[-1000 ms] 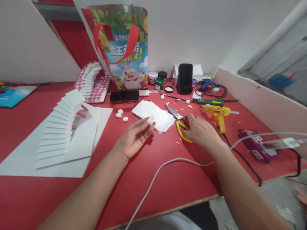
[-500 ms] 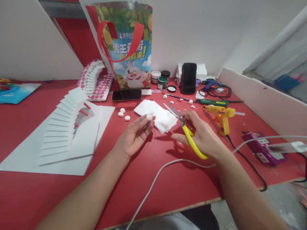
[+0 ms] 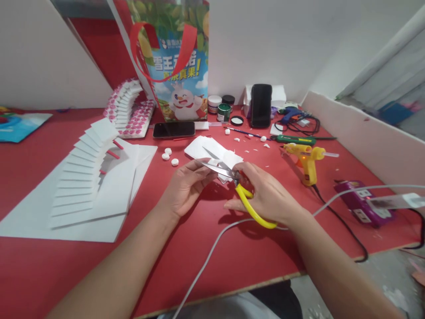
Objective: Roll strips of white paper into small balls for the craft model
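"What is being held here?"

"A person's left hand (image 3: 186,190) pinches a small white piece (image 3: 215,162) in its fingers above a red surface (image 3: 172,266). The right hand (image 3: 267,192) wraps its fingers around yellow-handled steel scissors (image 3: 246,203), their blades parted, the piece appearing between them; whether metal touches it, one cannot tell."

"And below?"

"A stack of thin white sheets (image 3: 199,147), near three small white rounded pads (image 3: 175,162)."

"Any writing?"

"Large white characters on the tall, colourful carrier bag (image 3: 183,99) open with 雪王, partly covered by its red strap; yellow ones below end in 真果!. A smaller line above is partly hidden."

"Elsewhere?"

"A letter B shows on the purple box (image 3: 354,204) at right. Print on the small dark-green jar (image 3: 223,113) and the slim green tool (image 3: 295,140) is too small to read."
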`<action>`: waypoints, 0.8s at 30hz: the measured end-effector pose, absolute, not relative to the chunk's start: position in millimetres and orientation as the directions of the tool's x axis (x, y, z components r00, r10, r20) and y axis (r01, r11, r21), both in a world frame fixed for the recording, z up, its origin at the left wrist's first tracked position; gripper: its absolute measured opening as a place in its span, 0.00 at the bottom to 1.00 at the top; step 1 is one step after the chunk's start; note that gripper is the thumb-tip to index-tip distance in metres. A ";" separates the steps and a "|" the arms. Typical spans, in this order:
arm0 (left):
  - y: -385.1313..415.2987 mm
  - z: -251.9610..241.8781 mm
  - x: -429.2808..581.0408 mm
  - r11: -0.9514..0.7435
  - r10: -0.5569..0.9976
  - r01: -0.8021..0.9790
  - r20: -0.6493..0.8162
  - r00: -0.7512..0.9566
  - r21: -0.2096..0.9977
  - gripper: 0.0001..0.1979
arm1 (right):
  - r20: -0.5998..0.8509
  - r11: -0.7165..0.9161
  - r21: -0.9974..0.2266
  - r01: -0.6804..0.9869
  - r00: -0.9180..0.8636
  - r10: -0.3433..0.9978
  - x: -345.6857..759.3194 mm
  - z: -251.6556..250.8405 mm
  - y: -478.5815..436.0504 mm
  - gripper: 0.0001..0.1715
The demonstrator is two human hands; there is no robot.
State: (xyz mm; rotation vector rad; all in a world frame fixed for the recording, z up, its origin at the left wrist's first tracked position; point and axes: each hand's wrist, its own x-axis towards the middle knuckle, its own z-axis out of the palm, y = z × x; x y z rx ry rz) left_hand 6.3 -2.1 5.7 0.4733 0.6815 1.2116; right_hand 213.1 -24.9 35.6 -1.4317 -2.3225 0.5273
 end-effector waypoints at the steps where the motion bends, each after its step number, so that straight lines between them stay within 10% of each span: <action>1: -2.2 5.5 6.4 0.299 0.954 -0.680 -0.223 0.199 0.670 0.13 | 0.108 0.415 -0.490 0.766 -0.419 0.901 212.8 36.0 -25.1 0.35; 24: -4.1 8.1 9.3 0.238 0.971 -0.624 -0.198 0.135 0.744 0.13 | 0.194 0.424 -0.529 0.735 -0.382 0.903 206.7 24.7 -24.2 0.32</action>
